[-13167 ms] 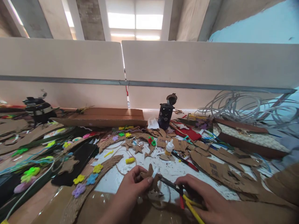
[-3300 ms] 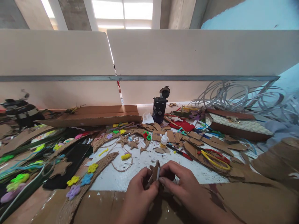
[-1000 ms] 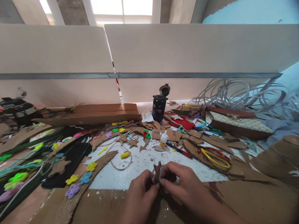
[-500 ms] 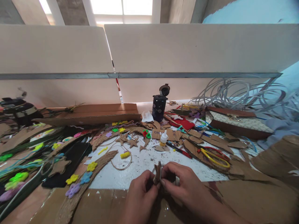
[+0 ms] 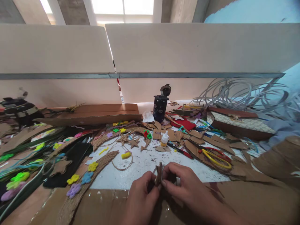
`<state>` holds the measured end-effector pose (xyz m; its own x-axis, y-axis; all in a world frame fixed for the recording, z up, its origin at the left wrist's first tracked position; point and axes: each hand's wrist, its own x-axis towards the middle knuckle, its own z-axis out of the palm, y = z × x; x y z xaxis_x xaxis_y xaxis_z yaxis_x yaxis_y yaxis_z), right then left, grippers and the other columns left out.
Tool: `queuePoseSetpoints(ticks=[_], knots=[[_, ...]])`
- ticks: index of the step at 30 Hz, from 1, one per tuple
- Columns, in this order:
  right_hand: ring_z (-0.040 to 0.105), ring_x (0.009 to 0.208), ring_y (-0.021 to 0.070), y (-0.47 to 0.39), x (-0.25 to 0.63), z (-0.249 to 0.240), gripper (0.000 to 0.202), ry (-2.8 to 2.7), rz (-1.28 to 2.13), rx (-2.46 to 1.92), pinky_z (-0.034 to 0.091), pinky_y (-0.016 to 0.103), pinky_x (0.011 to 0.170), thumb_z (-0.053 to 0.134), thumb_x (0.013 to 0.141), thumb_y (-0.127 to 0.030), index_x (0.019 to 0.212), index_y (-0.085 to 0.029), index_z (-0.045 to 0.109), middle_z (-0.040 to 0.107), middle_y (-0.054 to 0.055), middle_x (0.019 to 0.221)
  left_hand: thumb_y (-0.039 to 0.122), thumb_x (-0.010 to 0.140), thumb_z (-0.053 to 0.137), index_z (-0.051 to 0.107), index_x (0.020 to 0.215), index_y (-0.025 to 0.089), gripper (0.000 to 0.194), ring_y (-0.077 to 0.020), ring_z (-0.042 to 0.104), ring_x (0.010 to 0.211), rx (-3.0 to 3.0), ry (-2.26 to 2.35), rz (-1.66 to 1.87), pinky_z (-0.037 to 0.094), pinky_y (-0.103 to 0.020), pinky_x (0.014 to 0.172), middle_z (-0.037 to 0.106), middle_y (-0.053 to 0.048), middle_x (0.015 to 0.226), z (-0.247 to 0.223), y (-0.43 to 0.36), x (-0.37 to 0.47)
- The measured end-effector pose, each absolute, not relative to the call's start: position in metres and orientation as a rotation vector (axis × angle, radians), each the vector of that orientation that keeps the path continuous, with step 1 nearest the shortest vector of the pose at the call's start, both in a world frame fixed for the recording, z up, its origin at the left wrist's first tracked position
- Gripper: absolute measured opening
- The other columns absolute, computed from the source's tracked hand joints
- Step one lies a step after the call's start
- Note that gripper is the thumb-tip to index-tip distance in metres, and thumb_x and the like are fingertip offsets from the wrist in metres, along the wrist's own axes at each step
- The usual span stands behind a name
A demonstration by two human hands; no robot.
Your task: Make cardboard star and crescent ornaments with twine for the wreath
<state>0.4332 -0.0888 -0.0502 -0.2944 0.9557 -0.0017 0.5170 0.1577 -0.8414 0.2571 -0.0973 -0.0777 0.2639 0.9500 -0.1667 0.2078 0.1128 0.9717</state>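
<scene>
At the near edge, my left hand (image 5: pixel 142 193) pinches a small brown cardboard piece (image 5: pixel 158 175), seen almost edge-on, perhaps a star. My right hand (image 5: pixel 180 181) grips the same piece from the other side, thumb and forefinger pressed to it. A ring shows on one right finger. Part of the cardboard is hidden by my fingers. Beyond my hands stands a small glue bottle (image 5: pixel 164 139) with a white nozzle. Twine-wrapped stars (image 5: pixel 123 139) and a yellow roll (image 5: pixel 126 155) lie farther off. To the left is a twine-wrapped curved strip (image 5: pixel 103 164) bearing a yellow flower (image 5: pixel 93 166).
A dark open-lidded bottle (image 5: pixel 160 107) stands at the back. Yellow-handled scissors (image 5: pixel 217 159), cardboard scraps (image 5: pixel 220 143) and a patterned handbag (image 5: pixel 241 123) are on the right. A black phone-like slab (image 5: pixel 77 159) lies left. Cardboard (image 5: pixel 105 206) covers the near edge.
Almost nothing differs. The view has shifted very slightly, and both hands keep the cardboard piece in the same place.
</scene>
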Motion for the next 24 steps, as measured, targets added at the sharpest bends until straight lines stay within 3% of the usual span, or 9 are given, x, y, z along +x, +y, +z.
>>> queuePoseSetpoints(ticks=[24], knots=[[0.055, 0.076, 0.0175, -0.087, 0.435, -0.054, 0.006, -1.907, 1.037, -1.358, 0.040, 0.029, 0.069, 0.054, 0.080, -0.015, 0.079, -0.018, 0.059, 0.062, 0.001, 0.080, 0.043, 0.083, 0.065, 0.057, 0.076, 0.017, 0.028, -0.0185, 0.048, 0.075, 1.269, 1.145, 0.838, 0.035, -0.029, 0.066, 0.056, -0.003, 0.074, -0.085, -0.094, 0.258]])
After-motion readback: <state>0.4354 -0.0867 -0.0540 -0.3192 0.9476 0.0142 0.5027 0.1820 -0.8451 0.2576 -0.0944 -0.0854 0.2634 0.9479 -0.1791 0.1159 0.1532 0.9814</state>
